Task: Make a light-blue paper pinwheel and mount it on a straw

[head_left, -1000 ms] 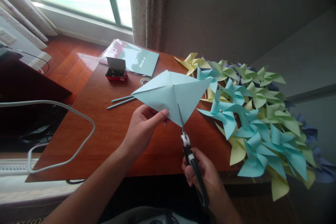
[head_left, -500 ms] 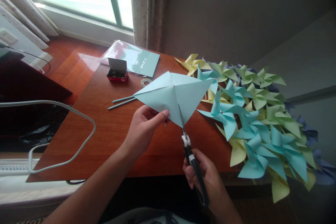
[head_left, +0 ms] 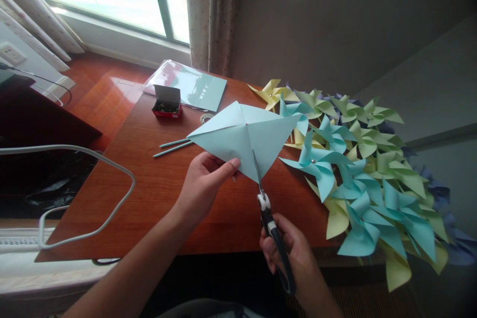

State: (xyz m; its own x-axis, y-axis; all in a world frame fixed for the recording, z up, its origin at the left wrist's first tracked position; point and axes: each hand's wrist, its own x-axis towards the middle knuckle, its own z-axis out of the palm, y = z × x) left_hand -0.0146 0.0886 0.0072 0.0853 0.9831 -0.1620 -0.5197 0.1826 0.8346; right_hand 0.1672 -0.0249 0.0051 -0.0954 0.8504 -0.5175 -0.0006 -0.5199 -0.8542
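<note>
A light blue square of paper (head_left: 223, 134) with diagonal creases is held up above the table, one corner pointing towards me. My left hand (head_left: 208, 179) pinches its near left edge, thumb on top and fingers underneath. In my right hand (head_left: 286, 243) is a pair of scissors (head_left: 265, 204) with black and white handles. The scissor blades lie at the paper's near corner, one blade on top along the crease towards the middle. The lower blade is hidden under the sheet. Slits seem to run along other creases, on the left and right.
Many finished paper pinwheels (head_left: 313, 161) in blue, green, yellow and purple cover the table's right side. Behind the paper are an open small box (head_left: 167, 102), a tape roll (head_left: 206, 118) and packaged paper sheets (head_left: 208, 92). Two thin blue sticks (head_left: 173, 149) lie left; a white cable (head_left: 126, 179) loops over the table.
The paper has shifted very slightly to the left in view. My hands and the scissors keep almost the same pose, the blade still at the near corner.
</note>
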